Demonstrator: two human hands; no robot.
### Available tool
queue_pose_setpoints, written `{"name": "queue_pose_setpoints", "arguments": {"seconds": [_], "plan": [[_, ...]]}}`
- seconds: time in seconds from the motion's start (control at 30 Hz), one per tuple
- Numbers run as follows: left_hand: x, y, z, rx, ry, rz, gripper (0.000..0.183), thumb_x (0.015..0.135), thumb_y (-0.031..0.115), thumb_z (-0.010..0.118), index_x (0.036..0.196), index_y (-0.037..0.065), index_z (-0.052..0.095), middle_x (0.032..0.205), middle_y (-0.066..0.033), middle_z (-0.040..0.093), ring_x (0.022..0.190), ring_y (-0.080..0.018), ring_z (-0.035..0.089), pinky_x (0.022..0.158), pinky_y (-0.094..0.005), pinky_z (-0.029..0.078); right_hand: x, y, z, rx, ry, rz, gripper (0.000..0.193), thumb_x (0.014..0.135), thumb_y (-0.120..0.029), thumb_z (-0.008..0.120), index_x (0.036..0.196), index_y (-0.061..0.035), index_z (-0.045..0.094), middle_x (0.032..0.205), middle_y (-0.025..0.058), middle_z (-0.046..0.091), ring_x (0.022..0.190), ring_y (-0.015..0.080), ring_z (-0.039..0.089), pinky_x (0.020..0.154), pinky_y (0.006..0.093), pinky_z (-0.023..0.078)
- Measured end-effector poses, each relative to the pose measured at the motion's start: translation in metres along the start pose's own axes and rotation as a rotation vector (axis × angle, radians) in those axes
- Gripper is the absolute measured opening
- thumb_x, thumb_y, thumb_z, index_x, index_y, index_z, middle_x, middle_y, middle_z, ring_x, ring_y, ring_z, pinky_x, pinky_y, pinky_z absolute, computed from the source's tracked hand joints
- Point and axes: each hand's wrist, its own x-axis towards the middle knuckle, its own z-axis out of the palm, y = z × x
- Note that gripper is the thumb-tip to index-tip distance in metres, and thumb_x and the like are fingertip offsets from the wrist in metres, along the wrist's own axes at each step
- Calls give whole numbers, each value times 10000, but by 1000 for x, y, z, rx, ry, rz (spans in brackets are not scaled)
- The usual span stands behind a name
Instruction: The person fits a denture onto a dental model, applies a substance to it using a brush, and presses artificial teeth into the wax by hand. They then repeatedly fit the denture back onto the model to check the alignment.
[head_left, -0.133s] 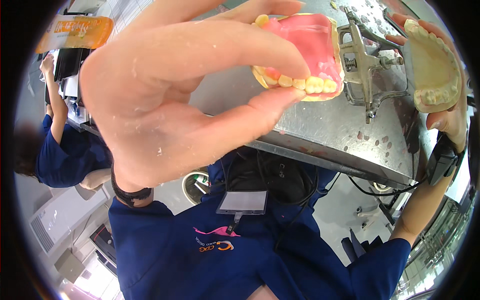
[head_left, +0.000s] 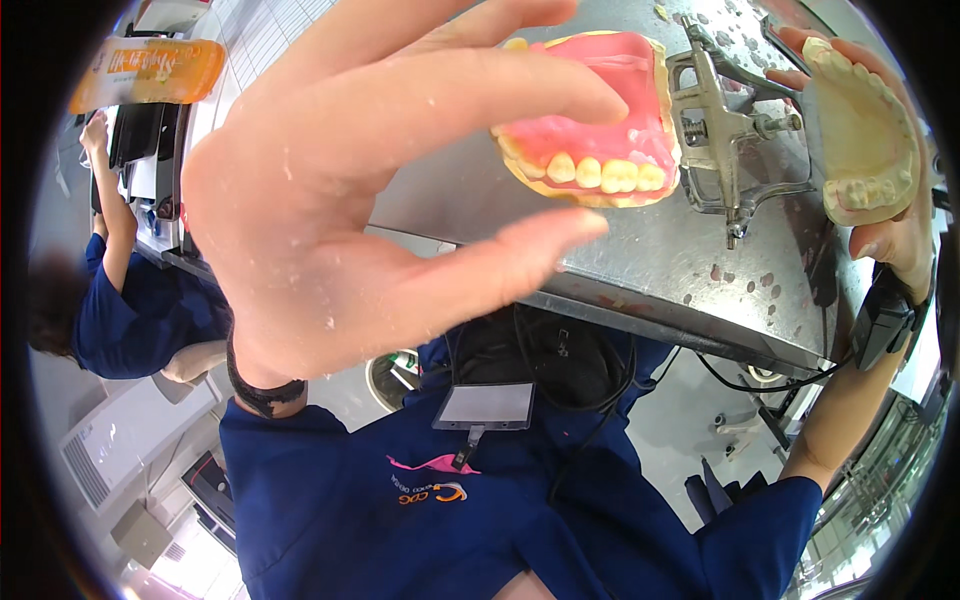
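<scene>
A pink wax denture base [head_left: 648, 90] with a row of cream teeth [head_left: 590, 174] sits on a yellowish cast at the left end of a metal dental articulator [head_left: 712, 125]. Over it is my left hand [head_left: 300, 190], its thumb and fingers apart. The index fingertip overlaps the pink wax, and whether it touches cannot be told. The thumb is clear of the teeth, just below them. On the articulator's right side is a cream plaster cast with teeth [head_left: 868, 130]. My right hand [head_left: 903, 245] grips this cast from behind, thumb at its lower edge.
Beneath the articulator lies a metal worktop [head_left: 660, 255] with dark reddish spots, its front edge toward my body. An orange packet [head_left: 150, 70] is at the far left. A person in a blue top [head_left: 150, 315] works there. A black cable [head_left: 760, 387] hangs below the worktop.
My left thumb and index finger have parted from the teeth they were pinching. The thumb has dropped away, uncovering more of the tooth row. My right hand keeps its hold.
</scene>
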Motion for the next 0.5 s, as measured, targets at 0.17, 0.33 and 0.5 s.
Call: {"name": "queue_pose_setpoints", "arguments": {"seconds": [0.17,0.33,0.5], "plan": [[7,10,19,-48,13,-42,701,618,-9,819,1243,26,504,1259,-174,538,994,-252,627,850,-332,557,9,-9,15,7,-10,-12,1248,476,-700,822,1416,-29,347,1403,257,418,1318,355,414,1080,520,345],[0,-8,8,-104,28,-76,720,617,0,826,1255,23,491,1261,-175,539,1005,-250,624,856,-333,554,-1,1,4,5,-17,-17,1245,478,-697,824,1416,-34,346,1402,258,416,1319,354,413,1079,523,345],[0,-5,11,-146,47,-120,740,617,9,833,1267,21,479,1262,-177,539,1017,-248,622,862,-334,551,6,-7,12,9,-32,-36,1241,480,-695,826,1416,-38,345,1401,260,415,1319,354,412,1079,525,346]]}}
